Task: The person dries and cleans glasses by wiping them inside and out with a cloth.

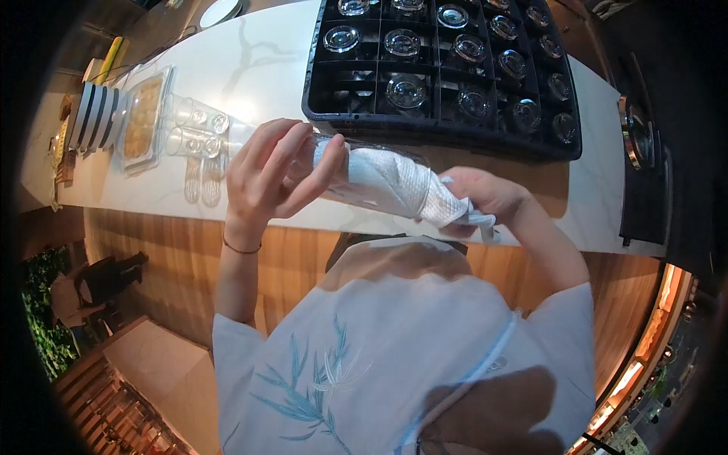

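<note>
My left hand (277,171) is wrapped round the base end of a clear glass (355,199), which lies sideways in front of my body. A white textured cloth (394,178) is stuffed inside the glass and sticks out of its right end. There my right hand (481,197) grips the cloth, its fingers partly hidden behind the fabric. Just beyond both hands stands a black divided rack (447,133) holding several upturned glasses (406,91).
On the white counter (265,68), several clear glasses (193,129) stand left of my left hand. Farther left are a clear-lidded box (144,117) of yellowish items and striped dishes (95,114). A white plate (220,11) sits at the back. A person (83,288) is at lower left.
</note>
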`<state>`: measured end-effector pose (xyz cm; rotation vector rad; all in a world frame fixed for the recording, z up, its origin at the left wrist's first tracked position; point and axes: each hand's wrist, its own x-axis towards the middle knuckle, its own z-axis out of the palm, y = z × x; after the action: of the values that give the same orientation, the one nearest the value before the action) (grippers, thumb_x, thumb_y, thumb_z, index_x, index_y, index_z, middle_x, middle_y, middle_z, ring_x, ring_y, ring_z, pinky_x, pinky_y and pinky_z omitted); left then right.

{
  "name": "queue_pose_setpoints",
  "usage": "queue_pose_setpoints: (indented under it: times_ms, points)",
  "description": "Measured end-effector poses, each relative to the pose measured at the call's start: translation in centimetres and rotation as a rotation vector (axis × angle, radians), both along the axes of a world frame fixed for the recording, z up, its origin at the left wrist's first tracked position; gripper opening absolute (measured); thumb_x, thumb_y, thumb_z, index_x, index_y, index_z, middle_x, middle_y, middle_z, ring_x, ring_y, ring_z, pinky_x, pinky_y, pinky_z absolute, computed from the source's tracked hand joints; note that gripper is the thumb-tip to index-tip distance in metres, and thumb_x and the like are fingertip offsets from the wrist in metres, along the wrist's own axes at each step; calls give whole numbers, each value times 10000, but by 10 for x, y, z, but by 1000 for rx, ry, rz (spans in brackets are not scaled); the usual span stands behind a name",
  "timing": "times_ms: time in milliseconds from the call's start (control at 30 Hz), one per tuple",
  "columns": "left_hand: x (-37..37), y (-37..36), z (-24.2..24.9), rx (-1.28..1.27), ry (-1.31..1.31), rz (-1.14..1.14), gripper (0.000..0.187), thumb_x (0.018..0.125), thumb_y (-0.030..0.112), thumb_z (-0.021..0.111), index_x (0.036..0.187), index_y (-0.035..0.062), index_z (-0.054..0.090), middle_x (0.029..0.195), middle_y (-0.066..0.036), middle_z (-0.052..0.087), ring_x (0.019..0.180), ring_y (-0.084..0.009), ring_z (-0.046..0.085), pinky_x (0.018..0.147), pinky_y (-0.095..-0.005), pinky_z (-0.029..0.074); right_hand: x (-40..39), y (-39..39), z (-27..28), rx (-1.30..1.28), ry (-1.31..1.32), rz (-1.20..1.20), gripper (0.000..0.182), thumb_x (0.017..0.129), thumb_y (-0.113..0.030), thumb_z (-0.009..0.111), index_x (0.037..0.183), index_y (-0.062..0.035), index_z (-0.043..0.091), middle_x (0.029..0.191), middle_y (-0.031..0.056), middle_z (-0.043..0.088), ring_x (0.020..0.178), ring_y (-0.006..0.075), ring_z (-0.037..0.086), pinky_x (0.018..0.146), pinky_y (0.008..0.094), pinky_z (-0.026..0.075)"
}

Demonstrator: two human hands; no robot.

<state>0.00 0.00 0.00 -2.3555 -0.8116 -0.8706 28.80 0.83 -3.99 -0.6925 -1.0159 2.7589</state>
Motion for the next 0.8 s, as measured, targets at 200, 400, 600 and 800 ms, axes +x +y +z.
queue_pose_setpoints:
  times_ms: [200,400,600,800]
  points:
    - [20,-7,0,-180,-102,99,490,565,15,671,1038,130,616,828,-36,560,715,-169,547,542,-252,495,-23,-3,31,766,-361,-439,227,772,-85,643,973,18,620,755,29,616,632,57,554,543,193,453]
    - [34,-18,21,-467,-82,143,496,507,12,710,977,90,571,817,-44,566,679,-181,549,570,-264,482,-26,-4,25,1654,-177,-635,342,624,-27,718,958,3,647,663,89,605,545,146,565,498,242,438]
    - [26,-15,28,-1294,-189,-104,508,476,84,728,952,-5,572,804,-85,608,698,-205,595,644,-306,487,-20,0,30,2188,-86,-573,161,594,-80,716,739,-63,646,531,21,518,433,115,490,369,237,370]
    - [24,-2,32,-2064,-145,-333,514,480,164,735,902,-75,563,770,-82,608,648,-129,548,600,-227,439,-5,6,49,2330,30,-439,125,637,-163,692,733,-95,650,516,-20,484,421,71,452,348,209,334]
